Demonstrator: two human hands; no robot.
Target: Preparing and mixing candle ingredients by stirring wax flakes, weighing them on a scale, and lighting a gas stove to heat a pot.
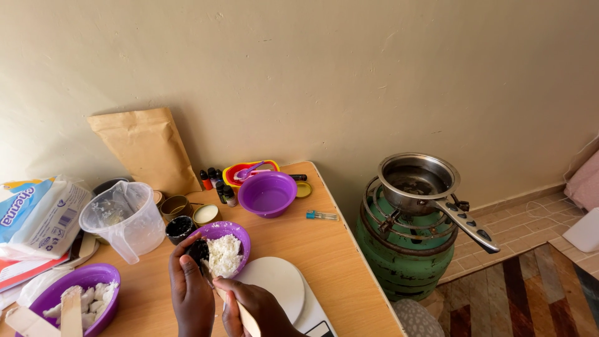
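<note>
Centrally, near front edge of table (337, 262): purple bowl (234, 232) of white crumbly stuff (224, 254), with dark lump (199, 250) at its left side.
Left hand (190, 290): fingers curled over bowl's near-left rim, fingertips on dark lump; loosely closed on it, grip not fully visible.
Right hand (256, 309): closed round handle of wooden spatula (234, 302), blade end pointing up-left into bowl beside lump.
Just right of bowl, touching hands' area: white round disc (277, 278) on a flat white base, partly under right wrist.
Just left of bowl: small black jar (180, 228), open; behind it two small tins (190, 211), one brown-lined, one pale inside.
Further left: clear plastic jug (125, 218), spout facing forward, whitish film inside.
Front left corner: second purple bowl (93, 293) with white chunks and a flat wooden stick (70, 312) lying across.
Far left: white and blue packets (37, 215) stacked on papers.
Back of table: empty purple bowl (268, 193); behind it red and yellow nested cups (246, 170) with purple spoon; small dark bottles (215, 181) with red and black caps; brown paper pouch (146, 150) leaning on wall.
Right of empty bowl: gold lid (304, 189); small clear tube (321, 215) lying flat.
Off table, right, on floor: green gas cylinder (405, 249) with burner ring, steel saucepan (418, 181) on top, handle pointing forward-right.
</note>
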